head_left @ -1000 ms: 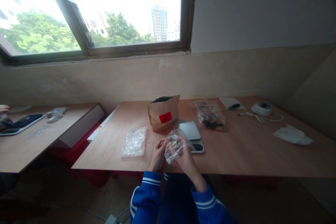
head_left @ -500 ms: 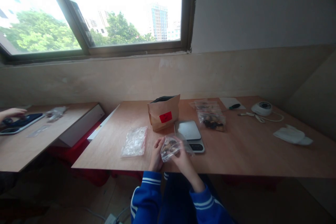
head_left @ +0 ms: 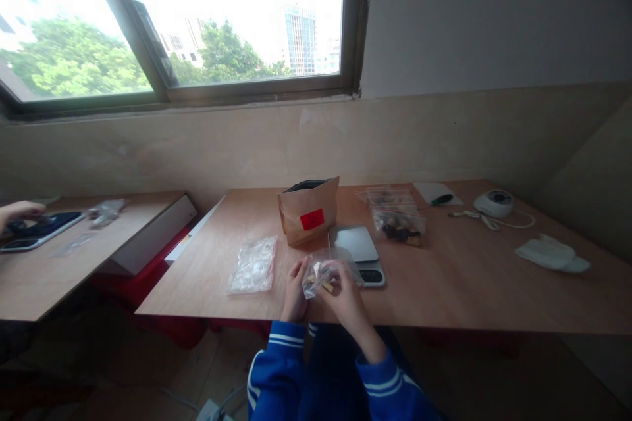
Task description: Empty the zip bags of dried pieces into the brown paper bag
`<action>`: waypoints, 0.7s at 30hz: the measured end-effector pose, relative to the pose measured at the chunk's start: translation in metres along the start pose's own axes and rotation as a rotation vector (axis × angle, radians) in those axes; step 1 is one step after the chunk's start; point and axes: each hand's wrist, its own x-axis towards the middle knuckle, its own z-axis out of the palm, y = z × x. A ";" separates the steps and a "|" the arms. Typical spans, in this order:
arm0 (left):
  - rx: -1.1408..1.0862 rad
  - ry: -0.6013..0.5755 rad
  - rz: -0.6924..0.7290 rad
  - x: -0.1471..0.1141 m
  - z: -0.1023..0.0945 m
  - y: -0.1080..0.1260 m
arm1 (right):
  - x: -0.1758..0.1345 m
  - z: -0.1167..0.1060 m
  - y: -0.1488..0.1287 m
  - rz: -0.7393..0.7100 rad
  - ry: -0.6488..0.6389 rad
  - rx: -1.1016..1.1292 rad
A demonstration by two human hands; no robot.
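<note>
My left hand (head_left: 295,291) is closed on the left side of a clear plastic bag (head_left: 316,270) with light brown pieces in it. Fingers of my right hand (head_left: 343,296) are closed at the bag's right side, by a pale tan piece (head_left: 328,287); the plastic partly hides the fingertips. Just behind the bag lies a kitchen scale (head_left: 356,245) with a silver plate. A brown paper pouch (head_left: 309,214) with a red label stands upright and open at the top. To the left rests a stack of clear zip bags (head_left: 253,266).
Filled zip bags (head_left: 399,227) lie right of the scale. Farther right are a green-handled screwdriver (head_left: 442,200) on white paper, a white dome camera (head_left: 494,204) with cable, and a white plastic bag (head_left: 552,254). At another table, a person's hand (head_left: 24,210) is over a scale.
My right fingers have shifted slightly at the bag, and a pale piece now shows by them. The bag's plastic has changed shape. Things on the table stay put.
</note>
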 end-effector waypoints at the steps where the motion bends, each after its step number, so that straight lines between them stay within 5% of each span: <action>1: -0.013 0.019 0.002 0.000 0.000 0.000 | 0.000 -0.001 -0.002 -0.007 -0.003 0.001; 14: -0.019 -0.007 0.002 0.004 -0.007 -0.002 | 0.003 -0.001 -0.001 0.157 -0.038 0.183; 21: -0.012 -0.030 0.005 0.006 -0.011 -0.006 | 0.002 0.009 -0.004 0.208 -0.006 0.456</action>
